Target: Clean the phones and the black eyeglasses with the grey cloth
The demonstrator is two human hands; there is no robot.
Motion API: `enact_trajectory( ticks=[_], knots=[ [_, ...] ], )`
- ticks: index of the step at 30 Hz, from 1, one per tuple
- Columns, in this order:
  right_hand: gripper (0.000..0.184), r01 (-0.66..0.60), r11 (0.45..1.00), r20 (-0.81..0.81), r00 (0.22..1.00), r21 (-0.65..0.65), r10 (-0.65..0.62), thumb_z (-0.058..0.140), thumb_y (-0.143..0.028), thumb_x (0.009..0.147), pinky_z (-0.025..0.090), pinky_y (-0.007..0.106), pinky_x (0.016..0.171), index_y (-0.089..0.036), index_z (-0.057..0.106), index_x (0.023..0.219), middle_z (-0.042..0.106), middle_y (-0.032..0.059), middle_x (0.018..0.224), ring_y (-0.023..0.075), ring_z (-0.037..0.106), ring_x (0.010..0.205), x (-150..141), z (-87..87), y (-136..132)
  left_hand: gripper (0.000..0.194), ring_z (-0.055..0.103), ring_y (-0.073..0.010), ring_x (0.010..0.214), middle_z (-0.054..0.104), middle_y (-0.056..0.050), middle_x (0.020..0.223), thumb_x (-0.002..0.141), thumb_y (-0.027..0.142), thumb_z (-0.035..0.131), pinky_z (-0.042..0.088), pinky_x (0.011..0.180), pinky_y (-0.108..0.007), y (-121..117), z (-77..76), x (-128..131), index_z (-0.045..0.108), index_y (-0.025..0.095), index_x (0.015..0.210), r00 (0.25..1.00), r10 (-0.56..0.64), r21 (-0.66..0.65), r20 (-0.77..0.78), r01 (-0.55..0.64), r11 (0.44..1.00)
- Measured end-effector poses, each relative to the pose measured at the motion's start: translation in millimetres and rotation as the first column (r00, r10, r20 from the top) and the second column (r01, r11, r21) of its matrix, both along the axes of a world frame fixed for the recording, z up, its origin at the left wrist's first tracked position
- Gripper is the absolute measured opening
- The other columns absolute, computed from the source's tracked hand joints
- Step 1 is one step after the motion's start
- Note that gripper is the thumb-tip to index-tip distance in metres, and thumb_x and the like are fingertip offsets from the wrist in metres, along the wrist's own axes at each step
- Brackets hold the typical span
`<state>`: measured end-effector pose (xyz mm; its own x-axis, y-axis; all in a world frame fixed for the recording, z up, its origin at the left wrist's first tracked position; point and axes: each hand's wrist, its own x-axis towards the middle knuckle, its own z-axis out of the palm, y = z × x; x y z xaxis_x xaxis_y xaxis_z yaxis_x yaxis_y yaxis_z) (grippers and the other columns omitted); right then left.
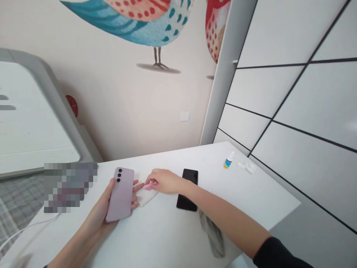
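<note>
The lilac phone [121, 199] rests camera side up in the left hand [100, 206], over the white table [156, 238] toward its far-left corner. The thumb lies along one long edge while the other fingers [135, 199] spread out past the opposite one; curling them in would steady it better, with their tips clear of the lenses [119, 175]. The right hand [165, 181] pinches a small pink piece [150, 186] in its fingertips, just beside the phone and over a flat white item [144, 199] whose kind I cannot tell. A light pinch should suit something so soft-looking. The right forearm [220, 212] crosses above a black phone [186, 203]; lifting the elbow would avoid brushing it or the grey cloth [214, 236] by the table's near-right edge. The bottle [228, 161] stands near the far-right corner, well apart from both hands
</note>
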<state>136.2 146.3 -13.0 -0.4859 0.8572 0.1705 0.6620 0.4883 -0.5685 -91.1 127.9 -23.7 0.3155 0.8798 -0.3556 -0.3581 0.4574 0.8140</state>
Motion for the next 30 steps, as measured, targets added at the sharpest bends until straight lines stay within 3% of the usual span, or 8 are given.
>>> enact_trajectory(
  ticks=[3, 6, 9, 12, 15, 18, 23, 30],
  knots=[
    [0.018, 0.196, 0.980, -0.123, 0.974, 0.035, -0.190, 0.063, -0.010, 0.085, 0.048, 0.025, 0.079, -0.023, 0.064, 0.097, 0.064, 0.0005, 0.105, 0.0144, 0.062, 0.091, 44, 8.8, -31, 0.049, 0.070, -0.0209, 0.064, 0.065, -0.028, 0.132, 0.105, 0.041, 0.040, 0.064, 0.061, -0.037, -3, 5.3, 2, 0.059, 0.005, 0.133, 1.000, 0.018, -0.001, 0.017, -0.018, 1.000],
    [0.012, 0.411, 0.912, -0.200, 0.894, 0.012, -0.400, 0.059, -0.020, 0.088, 0.052, 0.025, 0.069, -0.023, 0.057, 0.100, 0.065, 0.0013, 0.107, 0.0144, 0.066, 0.083, 113, 1.5, -88, 0.049, 0.070, -0.0212, 0.064, 0.065, -0.028, 0.133, 0.103, 0.040, 0.044, 0.064, 0.060, -0.038, -6, 7.1, 4, 0.059, 0.004, 0.133, 0.999, 0.036, 0.018, 0.041, -0.037, 0.999],
    [0.018, 0.646, 0.763, -0.196, 0.749, 0.007, -0.633, 0.056, -0.037, 0.092, 0.055, 0.028, 0.063, -0.024, 0.055, 0.104, 0.067, 0.0039, 0.104, 0.0172, 0.069, 0.076, 195, -18.7, -157, 0.047, 0.071, -0.0227, 0.066, 0.067, -0.025, 0.132, 0.101, 0.038, 0.051, 0.065, 0.060, -0.038, -7, 6.9, 3, 0.060, 0.009, 0.136, 0.997, 0.048, 0.051, 0.053, -0.051, 0.997],
    [0.024, 0.831, 0.552, -0.132, 0.556, 0.069, -0.821, 0.058, -0.048, 0.089, 0.053, 0.033, 0.057, -0.025, 0.059, 0.095, 0.070, 0.0053, 0.090, 0.0219, 0.068, 0.066, 268, -40.4, -213, 0.047, 0.073, -0.0249, 0.070, 0.070, -0.020, 0.128, 0.098, 0.036, 0.056, 0.066, 0.066, -0.041, -10, 10.2, 5, 0.059, 0.013, 0.139, 0.999, 0.010, 0.084, 0.047, -0.014, 0.996],
    [0.030, 0.888, 0.422, -0.074, 0.441, 0.183, -0.894, 0.061, -0.054, 0.084, 0.056, 0.046, 0.077, -0.026, 0.068, 0.091, 0.071, 0.0091, 0.097, 0.0308, 0.069, 0.086, 314, -58.1, -239, 0.043, 0.076, -0.0287, 0.081, 0.075, -0.016, 0.120, 0.101, 0.034, 0.049, 0.067, 0.073, -0.045, -16, 16.0, 11, 0.058, 0.015, 0.140, 0.998, 0.056, 0.096, -0.010, -0.054, 0.994],
    [0.040, 0.877, 0.392, -0.080, 0.428, 0.279, -0.900, 0.049, -0.057, 0.091, 0.047, 0.051, 0.104, -0.025, 0.073, 0.093, 0.066, 0.0114, 0.120, 0.0336, 0.061, 0.118, 330, -70.6, -241, 0.043, 0.077, -0.0317, 0.088, 0.075, -0.017, 0.119, 0.104, 0.033, 0.041, 0.067, 0.076, -0.048, -24, 18.7, 20, 0.057, 0.015, 0.140, 0.995, 0.086, 0.077, -0.055, -0.082, 0.994],
    [0.045, 0.856, 0.341, -0.115, 0.412, 0.390, -0.904, 0.038, -0.053, 0.099, 0.043, 0.053, 0.109, -0.024, 0.072, 0.101, 0.065, 0.0124, 0.125, 0.0330, 0.059, 0.120, 331, -74.6, -217, 0.045, 0.076, -0.0353, 0.095, 0.072, -0.022, 0.122, 0.102, 0.033, 0.050, 0.065, 0.084, -0.051, -36, 13.0, 29, 0.054, 0.012, 0.141, 1.000, -0.029, 0.035, -0.010, 0.030, 0.999],
    [0.043, 0.740, 0.556, 0.051, 0.583, 0.379, -0.811, 0.051, -0.053, 0.093, 0.040, 0.051, 0.112, -0.024, 0.070, 0.118, 0.059, 0.0133, 0.137, 0.0340, 0.054, 0.130, 356, -63.7, -146, 0.051, 0.076, -0.0340, 0.093, 0.072, -0.022, 0.122, 0.099, 0.039, 0.057, 0.064, 0.087, -0.048, -39, 5.6, 28, 0.052, 0.012, 0.142, 0.996, -0.077, -0.037, 0.045, 0.079, 0.996]
  ],
)
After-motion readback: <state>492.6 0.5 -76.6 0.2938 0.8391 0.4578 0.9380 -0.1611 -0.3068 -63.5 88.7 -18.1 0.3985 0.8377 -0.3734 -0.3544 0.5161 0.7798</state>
